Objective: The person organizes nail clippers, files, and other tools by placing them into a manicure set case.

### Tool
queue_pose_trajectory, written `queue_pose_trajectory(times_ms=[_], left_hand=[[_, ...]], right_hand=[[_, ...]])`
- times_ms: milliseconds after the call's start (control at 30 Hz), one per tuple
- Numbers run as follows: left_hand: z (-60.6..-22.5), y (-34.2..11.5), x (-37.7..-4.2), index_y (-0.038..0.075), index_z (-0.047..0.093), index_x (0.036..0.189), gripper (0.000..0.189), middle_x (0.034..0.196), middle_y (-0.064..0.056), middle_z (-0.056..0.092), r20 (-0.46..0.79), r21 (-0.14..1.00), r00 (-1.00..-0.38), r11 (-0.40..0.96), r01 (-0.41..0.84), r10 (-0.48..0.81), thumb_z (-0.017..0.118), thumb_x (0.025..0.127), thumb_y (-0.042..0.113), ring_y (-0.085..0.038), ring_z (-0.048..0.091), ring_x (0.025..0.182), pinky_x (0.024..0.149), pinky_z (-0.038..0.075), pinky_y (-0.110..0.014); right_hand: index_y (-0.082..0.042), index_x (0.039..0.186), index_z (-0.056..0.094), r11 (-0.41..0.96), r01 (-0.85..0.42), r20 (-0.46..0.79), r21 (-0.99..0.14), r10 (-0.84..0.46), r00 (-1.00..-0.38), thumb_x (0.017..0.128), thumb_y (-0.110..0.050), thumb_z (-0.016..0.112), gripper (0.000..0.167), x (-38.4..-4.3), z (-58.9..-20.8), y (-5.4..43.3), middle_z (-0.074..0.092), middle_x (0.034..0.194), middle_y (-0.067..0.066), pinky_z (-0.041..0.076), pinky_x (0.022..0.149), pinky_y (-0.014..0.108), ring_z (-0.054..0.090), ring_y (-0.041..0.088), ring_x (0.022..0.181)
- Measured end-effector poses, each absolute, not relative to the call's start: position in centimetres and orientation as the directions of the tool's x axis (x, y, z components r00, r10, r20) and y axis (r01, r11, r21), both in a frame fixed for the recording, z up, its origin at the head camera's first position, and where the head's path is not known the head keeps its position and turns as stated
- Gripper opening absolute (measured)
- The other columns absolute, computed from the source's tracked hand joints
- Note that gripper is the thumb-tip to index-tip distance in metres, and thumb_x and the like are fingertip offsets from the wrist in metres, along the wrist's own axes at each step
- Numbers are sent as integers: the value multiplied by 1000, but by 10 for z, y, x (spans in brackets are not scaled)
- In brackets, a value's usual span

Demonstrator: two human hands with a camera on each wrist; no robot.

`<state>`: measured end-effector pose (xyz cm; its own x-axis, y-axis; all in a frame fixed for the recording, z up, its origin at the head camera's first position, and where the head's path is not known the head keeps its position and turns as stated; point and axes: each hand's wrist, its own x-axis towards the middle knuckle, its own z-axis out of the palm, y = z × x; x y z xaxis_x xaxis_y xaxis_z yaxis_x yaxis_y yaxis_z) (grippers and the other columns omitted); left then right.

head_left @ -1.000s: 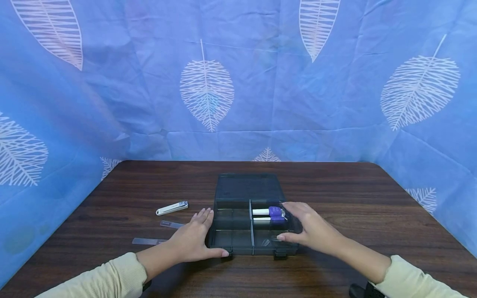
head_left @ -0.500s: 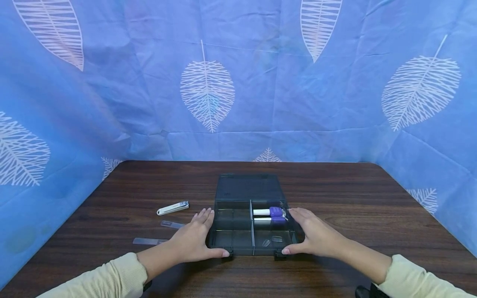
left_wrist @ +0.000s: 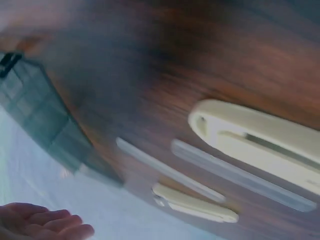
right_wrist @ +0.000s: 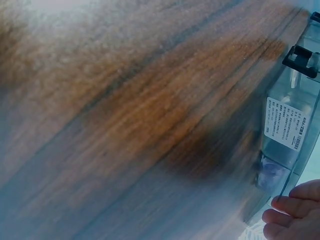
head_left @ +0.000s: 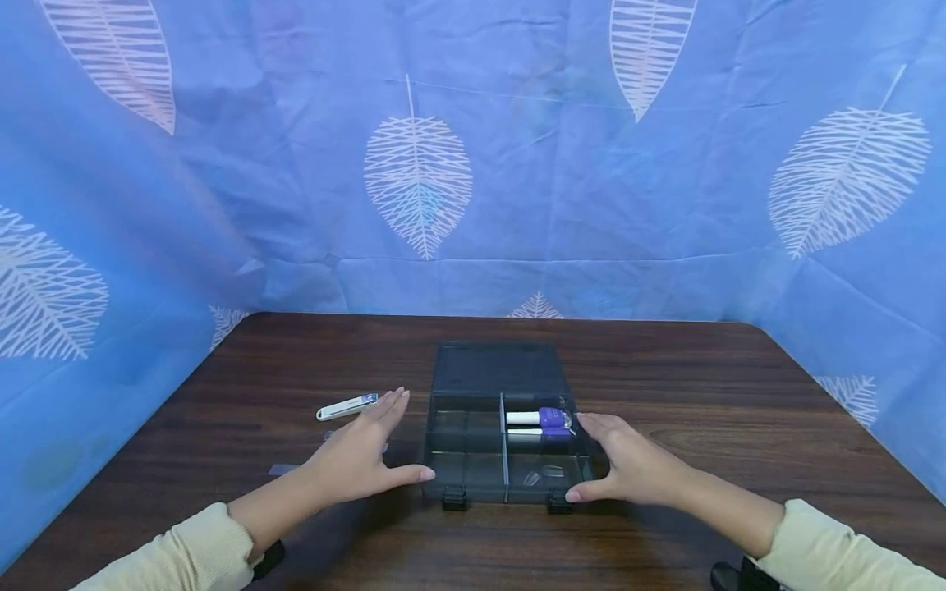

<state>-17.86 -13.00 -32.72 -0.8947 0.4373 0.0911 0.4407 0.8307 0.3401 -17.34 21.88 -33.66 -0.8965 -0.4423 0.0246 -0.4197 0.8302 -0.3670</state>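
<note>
Blue leaf-print cloth point(head_left: 517, 180) behind dark wood table point(head_left: 680, 369). Open box point(head_left: 484, 474) mid-table; L hand point(head_left: 351, 455) spread by box's left side, R hand point(head_left: 628, 462) fingers out along its right, thumb near front latch point(head_left: 559, 501). If box tips, bottles point(head_left: 553, 417) inside prob roll; L hand swing could knock clipper point(head_left: 347, 407) left of box. Sticker point(right_wrist: 286, 124) on box: Chinese print, too small tbh.

The left hand point(head_left: 353, 460) is held just left of the box point(head_left: 466, 474), fingers straight, thumb spread toward it; whether the box is touched by that thumb cannot quite be told. The right hand point(head_left: 634, 469) is placed at the box's right side, its thumb extended toward the near corner. Both forearms point(head_left: 732, 510) are angled inward.
</note>
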Motion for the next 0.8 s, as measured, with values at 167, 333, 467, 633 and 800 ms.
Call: queue_pose_trajectory(times_ms=[167, 333, 467, 633, 800], left_hand=[[-327, -157, -174, 5, 33, 144, 89, 146, -16, 38, 260, 347, -875, 806, 479, 408, 64, 78, 57, -33, 51, 123, 89, 49, -48], [-338, -186, -169, 6, 46, 136, 72, 136, -18, 50, 398, 336, -828, 777, 532, 395, 71, 79, 40, -35, 55, 117, 85, 50, -49], [-346, -206, -163, 3, 52, 131, 65, 131, -19, 54, 407, 358, -827, 766, 534, 387, 73, 78, 35, -37, 57, 112, 82, 51, -50], [-356, -230, -151, 0, 54, 126, 65, 124, -21, 57, 376, 370, -855, 789, 491, 356, 75, 76, 35, -40, 57, 110, 80, 51, -52], [-369, -253, -143, 2, 61, 117, 59, 116, -14, 63, 372, 333, -854, 807, 488, 363, 78, 72, 35, -34, 62, 101, 74, 53, -44]], right_hand=[[14, 133, 39, 823, -431, 29, -370, -454, -891, 67, -60, 72, 104, -174, -336, 217, 40, 136, 34, 36, 96, 63, 35, 51, 127], [14, 132, 41, 825, -436, 41, -361, -453, -891, 67, -60, 72, 104, -175, -336, 218, 41, 135, 34, 35, 96, 64, 34, 52, 127], [14, 131, 42, 826, -442, 50, -350, -454, -889, 66, -60, 72, 103, -174, -337, 219, 43, 134, 34, 35, 96, 63, 35, 51, 126], [14, 131, 41, 826, -439, 49, -354, -452, -890, 67, -61, 72, 104, -174, -340, 218, 42, 134, 34, 35, 97, 62, 34, 51, 127], [14, 132, 41, 828, -427, 44, -363, -442, -896, 66, -61, 72, 105, -173, -341, 218, 42, 135, 34, 35, 97, 62, 34, 51, 127]])
